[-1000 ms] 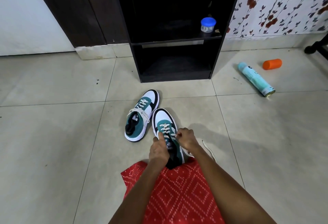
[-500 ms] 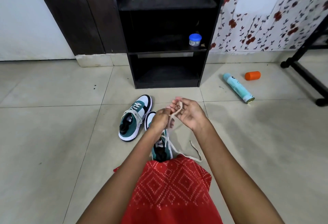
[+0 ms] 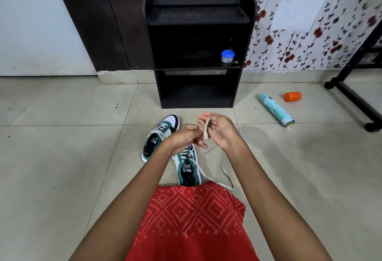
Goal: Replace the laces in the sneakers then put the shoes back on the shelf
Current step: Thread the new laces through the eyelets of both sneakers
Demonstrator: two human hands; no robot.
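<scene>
- A room in a home, with a pale tiled floor (image 3: 62,178) and floral wallpaper (image 3: 310,43).
- A small black shelf unit (image 3: 198,15) stands against the wall, with a blue-lidded jar (image 3: 227,56) on its shelf.
- A spray can (image 3: 276,109) lies on the tiles.

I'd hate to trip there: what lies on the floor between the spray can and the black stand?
A small orange cylinder, on its side, touching neither the can nor the stand. The head view shows it.
</scene>
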